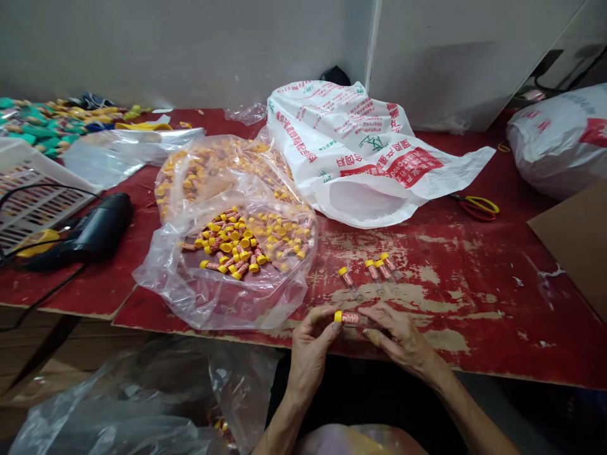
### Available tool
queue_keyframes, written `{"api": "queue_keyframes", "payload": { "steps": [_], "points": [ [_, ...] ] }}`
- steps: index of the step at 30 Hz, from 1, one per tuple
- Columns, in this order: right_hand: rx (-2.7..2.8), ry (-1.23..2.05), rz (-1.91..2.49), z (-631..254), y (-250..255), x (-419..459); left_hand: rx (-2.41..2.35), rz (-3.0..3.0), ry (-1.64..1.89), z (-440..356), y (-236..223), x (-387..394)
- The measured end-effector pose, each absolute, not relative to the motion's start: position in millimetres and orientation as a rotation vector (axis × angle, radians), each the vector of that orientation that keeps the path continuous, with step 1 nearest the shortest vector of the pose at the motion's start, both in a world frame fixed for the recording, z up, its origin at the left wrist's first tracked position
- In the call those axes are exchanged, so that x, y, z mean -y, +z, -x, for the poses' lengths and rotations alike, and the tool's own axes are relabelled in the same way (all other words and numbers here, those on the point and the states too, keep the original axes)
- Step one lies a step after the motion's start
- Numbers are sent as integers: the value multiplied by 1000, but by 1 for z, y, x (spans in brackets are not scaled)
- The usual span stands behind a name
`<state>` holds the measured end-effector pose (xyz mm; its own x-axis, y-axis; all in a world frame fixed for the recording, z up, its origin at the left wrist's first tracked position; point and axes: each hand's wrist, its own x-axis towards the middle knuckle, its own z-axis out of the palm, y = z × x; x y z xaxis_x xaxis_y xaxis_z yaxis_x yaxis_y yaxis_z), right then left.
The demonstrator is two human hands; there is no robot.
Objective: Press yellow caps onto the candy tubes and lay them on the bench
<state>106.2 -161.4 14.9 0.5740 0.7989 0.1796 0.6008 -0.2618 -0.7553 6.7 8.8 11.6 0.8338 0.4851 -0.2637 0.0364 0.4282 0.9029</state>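
Near the table's front edge, a small clear tube with a yellow cap and pinkish-red filling (349,318) lies level between my two hands. My left hand (310,344) pinches its capped end between thumb and fingers. At the other end my right hand (398,335) is closed, with thumb and fingers on what looks like a clear film sleeve around the tube. Just beyond my hands, several similar yellow-capped tubes (379,270) lie on the red table, with clear film at their lower ends. An open clear plastic bag (218,309) to the left holds many more tubes (241,243).
A white printed sack (370,158) lies at the back, with yellow-handled scissors (477,207) to its right. At left are a black heat gun or hair dryer (97,230) with a cord and a white basket (38,189). Cardboard (576,243) stands at the right edge.
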Motion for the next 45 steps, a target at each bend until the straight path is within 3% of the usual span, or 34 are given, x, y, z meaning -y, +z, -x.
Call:
{"api": "queue_keyframes", "payload": {
  "steps": [5,14,45],
  "points": [
    [1053,298,2009,-100,16,156,-529,-1274,289,-4,12,-9],
    [690,633,1935,-91,13,142,-541,-1228,232,1,5,-19],
    [708,517,2050,-88,21,148,-528,-1102,225,2,1,-18]
  ]
}}
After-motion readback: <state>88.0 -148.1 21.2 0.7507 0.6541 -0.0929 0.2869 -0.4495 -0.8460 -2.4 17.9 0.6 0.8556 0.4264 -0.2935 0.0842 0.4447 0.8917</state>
